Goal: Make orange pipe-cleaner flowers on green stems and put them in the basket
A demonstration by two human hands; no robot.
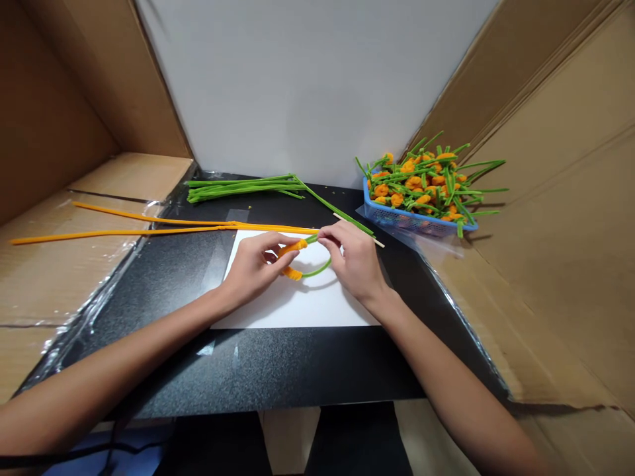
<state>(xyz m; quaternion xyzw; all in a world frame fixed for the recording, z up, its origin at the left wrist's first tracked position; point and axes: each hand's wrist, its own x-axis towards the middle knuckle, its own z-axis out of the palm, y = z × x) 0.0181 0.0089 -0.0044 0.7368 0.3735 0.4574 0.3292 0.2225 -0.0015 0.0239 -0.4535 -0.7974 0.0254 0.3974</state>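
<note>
Pinching a fuzzy orange-and-green chenille loop [316, 272] at dial centre

Clock set on the work; twelve points away from the wearer.

Nearest, toward six: smooth, dark, speckled tabletop [278, 370], its front edge level. Next, a plain white rectangular sheet [297, 311] lying flat on it. The loop is held above the sheet's upper half, between the hands.

Left hand [260, 264], at nine: thumb and forefinger closed on the loop's upper orange coil [301, 244]; other fingers loosely curled. A lower orange coil [292, 272] shows below the thumb. Right hand [354, 261], at three: thumb and fingertips drawn together on the green part; exact contact hidden.

Handling, my judgement: very light, soft pile, little slip; probably a bendable wire core that keeps its shape. Coils could flatten or unwind under a hard squeeze. Best hold: lightly across a coil's sides, with the green part taken close beside it.

Beyond: long orange fuzzy strips [149, 231] reaching out past nine; thin pale stick [380, 243] near one, partly behind the right hand.

Farther: bundle of straight green fuzzy strips [243, 190] at eleven; blue perforated plastic basket [417, 218] near two, heaped with orange-and-green chenille pieces [417, 182].

Farthest: plain pale grey panel [322, 86], twelve.
</note>
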